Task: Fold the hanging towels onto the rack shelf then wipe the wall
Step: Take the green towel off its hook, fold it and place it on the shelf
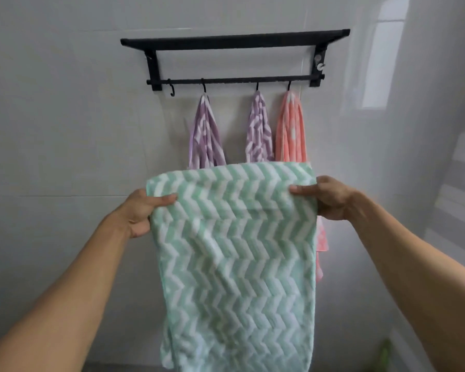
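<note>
You've got your left hand (142,210) and right hand (325,197) each pinching a top corner of the mint-green zigzag towel (234,251), hanging doubled in front of the black wall rack (234,41) where two purple towels (206,135) and a coral one (291,130) hang on hooks.

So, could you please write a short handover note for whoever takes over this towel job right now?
Left hand and right hand each pinch a top corner of the green chevron towel, held up, doubled over.
Two purple towels and the coral towel hang on hooks under the black rack.
Done: green towel off its hook.
Left: finish folding, shelve all four, wipe the wall.
</note>
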Motion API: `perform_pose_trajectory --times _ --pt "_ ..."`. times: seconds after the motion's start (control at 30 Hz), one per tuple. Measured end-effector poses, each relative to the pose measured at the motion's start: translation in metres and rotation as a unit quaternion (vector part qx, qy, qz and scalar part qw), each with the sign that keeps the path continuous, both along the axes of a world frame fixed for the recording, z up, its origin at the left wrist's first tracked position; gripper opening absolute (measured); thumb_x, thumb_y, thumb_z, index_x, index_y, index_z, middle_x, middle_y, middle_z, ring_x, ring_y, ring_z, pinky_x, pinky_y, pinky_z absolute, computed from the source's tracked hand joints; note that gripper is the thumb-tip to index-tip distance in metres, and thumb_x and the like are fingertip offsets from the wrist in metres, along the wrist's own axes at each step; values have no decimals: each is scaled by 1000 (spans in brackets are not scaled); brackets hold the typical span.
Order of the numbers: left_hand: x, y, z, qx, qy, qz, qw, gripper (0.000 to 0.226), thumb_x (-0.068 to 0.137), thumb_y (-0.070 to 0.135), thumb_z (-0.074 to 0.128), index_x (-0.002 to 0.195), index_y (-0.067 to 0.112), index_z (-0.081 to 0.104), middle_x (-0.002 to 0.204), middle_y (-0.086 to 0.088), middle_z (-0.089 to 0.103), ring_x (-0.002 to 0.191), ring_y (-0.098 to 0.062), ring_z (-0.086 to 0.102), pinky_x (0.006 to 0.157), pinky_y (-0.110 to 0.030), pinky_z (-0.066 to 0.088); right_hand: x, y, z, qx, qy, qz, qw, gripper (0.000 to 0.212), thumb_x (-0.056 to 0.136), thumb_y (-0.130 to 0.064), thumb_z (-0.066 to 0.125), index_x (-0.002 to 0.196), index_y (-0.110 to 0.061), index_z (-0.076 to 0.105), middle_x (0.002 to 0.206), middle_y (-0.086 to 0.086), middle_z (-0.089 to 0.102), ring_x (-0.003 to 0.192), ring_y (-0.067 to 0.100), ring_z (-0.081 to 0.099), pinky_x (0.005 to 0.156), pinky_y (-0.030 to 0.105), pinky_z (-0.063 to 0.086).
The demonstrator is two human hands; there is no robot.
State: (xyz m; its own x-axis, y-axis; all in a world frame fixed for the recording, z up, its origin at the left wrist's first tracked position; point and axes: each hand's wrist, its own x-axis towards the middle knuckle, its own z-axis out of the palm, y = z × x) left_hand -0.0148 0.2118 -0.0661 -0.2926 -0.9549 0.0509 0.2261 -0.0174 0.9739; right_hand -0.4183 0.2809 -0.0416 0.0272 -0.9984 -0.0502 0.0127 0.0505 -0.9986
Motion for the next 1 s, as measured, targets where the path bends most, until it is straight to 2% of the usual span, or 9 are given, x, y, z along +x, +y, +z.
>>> perform_pose_trajectory --times 0.13,0.27,0.33,0.43,0.6,0.7,0.83,0.93,1.0 --pt "4 -3 10 -11 64 57 996 56 73 13 77 123 -6 63 123 -23 68 92 -28 75 73 -42 62 4 -9 8 -41 -86 -73 993 44 82 -29 79 112 2 70 118 21 72 93 28 75 74 40 62" --pt "2 6 0 6 -24 25 999 70 57 14 91 120 -3 67 121 -21 70 102 -33 72 77 -49 61 13 -2 6 -7 20 -41 999 61 68 -26 86 117 5 68 110 15 76 96 28 75 78 37 62" --pt "3 4 -3 13 16 69 997 56 64 11 82 115 -5 67 116 -22 71 92 -31 75 68 -45 62 12 -5 3 -34 -7 -90 995 60 67 -25 88 113 7 68 109 17 76 89 28 76 72 36 62" --pt "8 4 6 -8 19 25 999 65 66 15 83 125 -3 63 119 -21 70 99 -30 73 72 -42 61 13 -4 4 -14 -24 -91 995 49 78 -30 83 113 1 70 103 11 77 86 23 76 71 34 62" --pt "12 0 12 17 13 100 995 15 84 6 71 96 -2 74 104 -20 75 86 -27 76 64 -42 62 18 -6 1 -18 -36 -114 993 50 76 -31 85 112 -1 70 98 8 76 78 20 75 65 31 60" --pt "12 5 13 7 -48 76 996 35 77 4 73 111 -4 69 106 -18 75 94 -28 75 70 -39 62 22 -4 -3 6 29 -91 995 57 64 -28 89 110 1 70 105 11 77 87 22 76 71 34 61" --pt "14 1 18 60 -71 168 981 9 83 0 74 89 0 68 80 -7 76 60 -15 74 53 -29 61 20 -8 0 -6 -2 -156 988 53 74 -22 88 118 0 67 98 12 76 73 20 76 59 32 61" --pt "14 -2 29 55 -64 223 971 22 79 2 79 96 -2 67 94 -15 76 60 -16 73 52 -29 59 20 -9 9 -3 -5 -169 986 49 79 -23 85 119 -1 67 94 9 76 67 18 76 55 30 59" --pt "13 -2 34 27 -33 256 966 62 76 1 82 130 -3 53 109 -16 69 74 -20 73 64 -33 60 20 -9 15 -5 8 -172 985 47 81 -25 83 119 -2 67 97 8 76 74 20 76 57 32 61"
